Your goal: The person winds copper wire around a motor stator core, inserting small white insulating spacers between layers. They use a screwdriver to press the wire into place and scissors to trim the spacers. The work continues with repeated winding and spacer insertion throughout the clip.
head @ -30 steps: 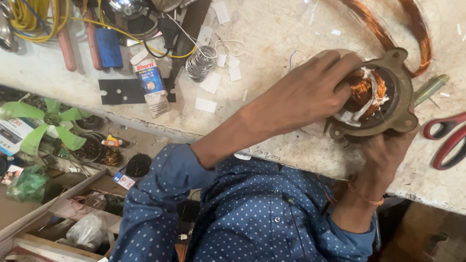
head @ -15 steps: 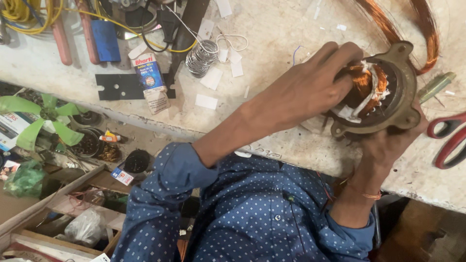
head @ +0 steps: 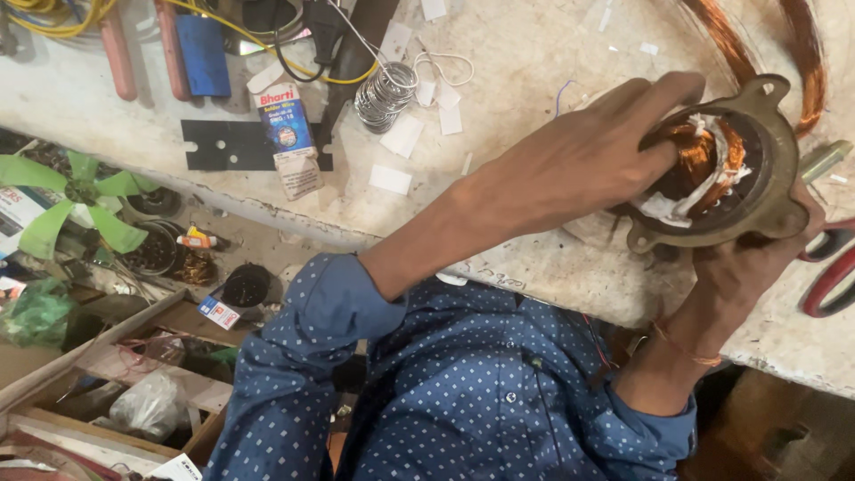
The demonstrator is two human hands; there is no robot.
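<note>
Left hand [head: 579, 165] presses its fingers into the copper windings of the round bronze-coloured metal motor stator [head: 712, 174], while right hand [head: 744, 267] cups it from below, just above the pale stone counter [head: 534, 53]. A slip there could tear the thin wire or its white paper insulation. Red-handled scissors [head: 833, 272] lie just beside.

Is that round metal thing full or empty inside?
Full. Copper wire and white paper pack the ring, which the right hand holds from below.

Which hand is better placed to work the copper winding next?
Left, probably: the left hand has its fingertips in the copper winding, while the right hand grips the motor housing from underneath, steadying it.
</note>
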